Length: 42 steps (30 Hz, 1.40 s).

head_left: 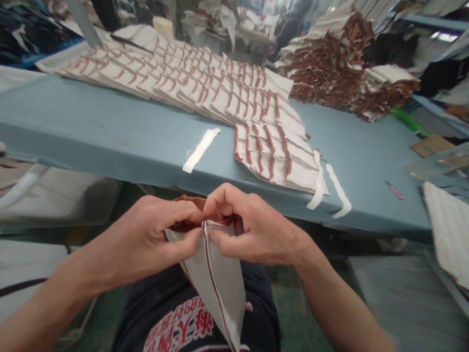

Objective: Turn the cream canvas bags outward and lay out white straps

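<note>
Both hands pinch one sewn fabric piece [223,278], off-white with a dark brown seam line down its middle and brown cloth at its top edge. Thumb and fingers of my left hand [164,225] close on the edge just left of the seam. On the other side, my right hand [249,225] grips the same edge close to the seam, the two sets of fingertips nearly meeting. Below the hands the piece hangs to a point in front of a dark apron with red lettering [183,322]. Some of the brown cloth is hidden behind the fingers.
On the blue table [110,117] lie overlapping rows of off-white pieces with brown edging [205,83]. A tall heap of brown and white pieces [330,63] stands at the back right. White strips [201,149] and a small pink tool [394,190] lie near the front edge.
</note>
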{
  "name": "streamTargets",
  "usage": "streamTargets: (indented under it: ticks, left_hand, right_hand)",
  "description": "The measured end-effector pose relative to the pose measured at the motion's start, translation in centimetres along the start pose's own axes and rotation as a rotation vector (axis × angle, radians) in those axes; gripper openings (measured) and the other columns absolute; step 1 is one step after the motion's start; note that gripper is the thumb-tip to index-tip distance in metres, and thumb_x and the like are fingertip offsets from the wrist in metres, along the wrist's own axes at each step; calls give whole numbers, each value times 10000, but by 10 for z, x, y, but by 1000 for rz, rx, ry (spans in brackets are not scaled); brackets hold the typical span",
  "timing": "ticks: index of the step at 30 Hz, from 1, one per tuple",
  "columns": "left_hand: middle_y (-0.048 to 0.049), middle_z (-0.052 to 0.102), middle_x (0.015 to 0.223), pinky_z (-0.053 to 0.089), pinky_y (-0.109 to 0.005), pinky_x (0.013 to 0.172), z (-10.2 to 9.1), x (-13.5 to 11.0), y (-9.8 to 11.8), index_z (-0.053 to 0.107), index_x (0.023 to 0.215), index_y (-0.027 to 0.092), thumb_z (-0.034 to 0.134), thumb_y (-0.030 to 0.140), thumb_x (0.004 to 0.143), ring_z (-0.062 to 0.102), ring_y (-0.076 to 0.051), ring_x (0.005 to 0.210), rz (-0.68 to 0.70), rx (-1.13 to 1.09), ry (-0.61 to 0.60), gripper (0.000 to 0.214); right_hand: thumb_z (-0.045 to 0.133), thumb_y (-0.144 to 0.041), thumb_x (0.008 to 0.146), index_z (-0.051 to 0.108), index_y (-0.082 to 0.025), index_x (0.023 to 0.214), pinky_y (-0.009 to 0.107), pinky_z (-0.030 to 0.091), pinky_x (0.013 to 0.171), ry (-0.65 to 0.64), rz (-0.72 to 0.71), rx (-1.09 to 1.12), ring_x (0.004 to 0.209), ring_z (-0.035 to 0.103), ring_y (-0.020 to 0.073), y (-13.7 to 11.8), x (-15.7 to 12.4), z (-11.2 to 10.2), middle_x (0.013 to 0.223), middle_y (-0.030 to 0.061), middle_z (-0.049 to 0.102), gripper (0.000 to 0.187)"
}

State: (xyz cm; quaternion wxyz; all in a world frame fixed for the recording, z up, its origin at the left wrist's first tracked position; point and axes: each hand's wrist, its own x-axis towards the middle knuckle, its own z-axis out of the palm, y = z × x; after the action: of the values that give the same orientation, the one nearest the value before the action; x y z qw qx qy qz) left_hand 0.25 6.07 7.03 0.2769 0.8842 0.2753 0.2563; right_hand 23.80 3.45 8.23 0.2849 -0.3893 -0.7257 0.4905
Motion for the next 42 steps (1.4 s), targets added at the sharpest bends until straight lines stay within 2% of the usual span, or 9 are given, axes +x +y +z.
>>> streamTargets:
  ticks: [3, 5, 8, 12, 19, 26, 29, 36, 42]
  left_hand:
    - [43, 650, 605, 379, -259, 543, 1, -1, 2, 661, 719, 203, 505, 174, 999, 605, -104, 510, 67, 255, 87, 323]
    - [22, 713, 635, 380, -275, 545, 3, -3, 3, 687, 740, 204, 499, 174, 997, 641, -121, 520, 67, 315, 148, 319]
    - [53, 726, 625, 389, -244, 517, 6, -8, 3, 733, 785, 218, 533, 214, 977, 618, -106, 481, -64, 144, 152, 277]
    - [76, 701, 610, 430, -211, 516, 8, -13, 5, 726, 746, 230, 538, 257, 972, 618, -111, 510, -238, -188, 55, 296]
    - [38, 696, 664, 455, -232, 575, 7, -14, 14, 736, 758, 216, 520, 307, 981, 622, -144, 608, -376, -316, -2, 323]
    - [53, 641, 652, 416, -196, 529, 16, -22, 1, 708, 757, 212, 571, 343, 995, 564, -120, 579, -344, -481, -6, 303]
    - [50, 626, 664, 425, -186, 529, 16, -22, 1, 696, 742, 206, 584, 354, 976, 557, -117, 588, -391, -566, -25, 299]
    - [32, 634, 703, 471, -182, 533, 16, -29, 1, 708, 786, 193, 675, 415, 951, 573, -125, 607, -483, -709, -93, 279]
    - [29, 633, 719, 444, -183, 550, 17, -36, -6, 699, 819, 186, 755, 463, 973, 544, -117, 627, -528, -743, -118, 322]
  right_hand:
    - [666, -186, 876, 589, -220, 1088, 232, 408, 656, 33, 9, -40, 704, 566, 109, 5, 4, 0, 812, -73, 642, 228]
    - [667, -203, 893, 599, -216, 1088, 234, 431, 675, 50, 21, -24, 763, 614, 122, 9, 5, 1, 879, -38, 692, 207]
    - [719, -258, 908, 625, -206, 1038, 234, 462, 687, 28, 39, 41, 780, 634, 125, 12, 6, 1, 909, -19, 722, 169]
    - [758, -290, 893, 642, -193, 893, 227, 443, 650, -51, 14, 103, 685, 538, 97, 11, 5, 1, 789, -52, 641, 152]
    - [789, -311, 879, 627, -195, 819, 216, 373, 579, -75, -7, 131, 642, 471, 86, 11, 5, 1, 735, -67, 568, 208]
    - [872, -479, 923, 650, -186, 849, 217, 392, 593, -151, 10, 210, 659, 475, 90, 18, 5, 1, 754, -56, 573, 375]
    - [877, -541, 934, 630, -182, 815, 227, 377, 595, -197, 11, 259, 655, 451, 88, 20, 5, 1, 732, -60, 536, 452]
    - [868, -503, 970, 623, -181, 830, 227, 351, 584, -206, 10, 231, 659, 445, 87, 18, 3, 4, 733, -67, 517, 428]
    - [832, -494, 998, 586, -188, 810, 230, 348, 612, -187, -9, 153, 672, 438, 82, 14, 3, 5, 746, -66, 518, 435]
